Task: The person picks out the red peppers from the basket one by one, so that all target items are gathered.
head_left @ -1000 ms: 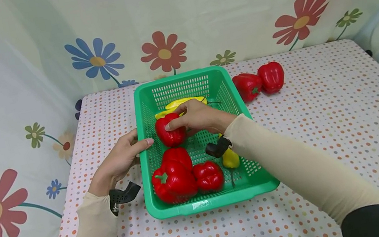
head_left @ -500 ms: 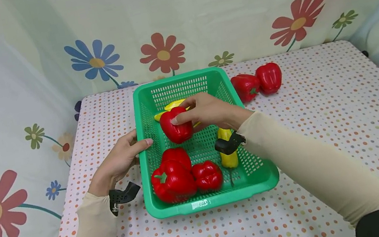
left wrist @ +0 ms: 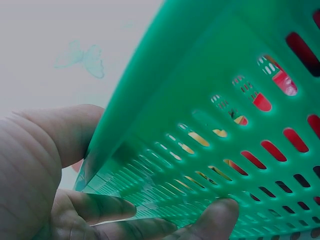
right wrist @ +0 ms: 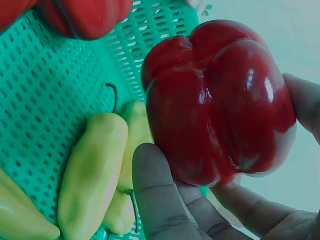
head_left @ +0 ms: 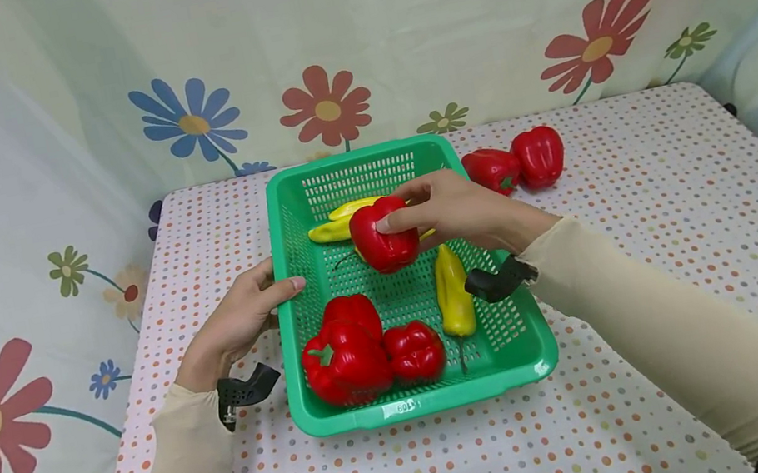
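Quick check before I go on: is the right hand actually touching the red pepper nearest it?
Touching. The right wrist view shows it plainly: fingers of the right hand grip the red pepper from two sides, with no gap.

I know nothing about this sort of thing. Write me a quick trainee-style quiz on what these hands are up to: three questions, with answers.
1. Which hand holds a red pepper?
2. True or false: the left hand holds a yellow pepper.
3. How many red peppers lie on the table, outside the green basket: (a) one, (b) two, (c) four?

Key:
1. The right hand.
2. False; it grips the green basket's side.
3. b.
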Demonstrator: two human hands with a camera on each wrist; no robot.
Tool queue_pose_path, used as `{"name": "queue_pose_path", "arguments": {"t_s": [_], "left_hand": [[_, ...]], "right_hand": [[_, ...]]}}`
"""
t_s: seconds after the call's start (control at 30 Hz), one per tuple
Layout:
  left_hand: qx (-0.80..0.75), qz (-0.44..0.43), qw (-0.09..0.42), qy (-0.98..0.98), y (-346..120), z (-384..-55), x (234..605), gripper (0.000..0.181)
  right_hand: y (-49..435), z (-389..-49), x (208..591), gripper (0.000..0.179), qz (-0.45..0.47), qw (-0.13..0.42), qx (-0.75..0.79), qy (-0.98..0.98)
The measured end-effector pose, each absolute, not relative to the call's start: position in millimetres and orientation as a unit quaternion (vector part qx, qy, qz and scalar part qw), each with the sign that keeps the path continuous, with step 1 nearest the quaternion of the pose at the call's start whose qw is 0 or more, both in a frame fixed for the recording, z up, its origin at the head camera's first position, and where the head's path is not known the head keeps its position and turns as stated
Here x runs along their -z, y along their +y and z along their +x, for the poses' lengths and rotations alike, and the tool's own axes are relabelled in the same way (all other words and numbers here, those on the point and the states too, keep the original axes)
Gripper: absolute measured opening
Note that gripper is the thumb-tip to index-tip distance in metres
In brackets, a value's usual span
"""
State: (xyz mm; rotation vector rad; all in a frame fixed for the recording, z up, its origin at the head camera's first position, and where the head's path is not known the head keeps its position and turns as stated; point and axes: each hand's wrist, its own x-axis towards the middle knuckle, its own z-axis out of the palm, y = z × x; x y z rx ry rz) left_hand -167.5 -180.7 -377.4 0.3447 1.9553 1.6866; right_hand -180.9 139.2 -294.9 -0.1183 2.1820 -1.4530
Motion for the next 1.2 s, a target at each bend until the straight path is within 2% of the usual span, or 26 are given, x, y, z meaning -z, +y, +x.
{"name": "queue_pose_path", "arguments": {"t_s": [1.2], "left_hand": [[-0.617, 0.128, 0.267, 0.729, -182.2, -166.8, 377.7, 0.061]], "right_hand": [[203.8, -167.5, 276.3, 0.067, -0.012, 0.195, 0.542, 0.817]]}}
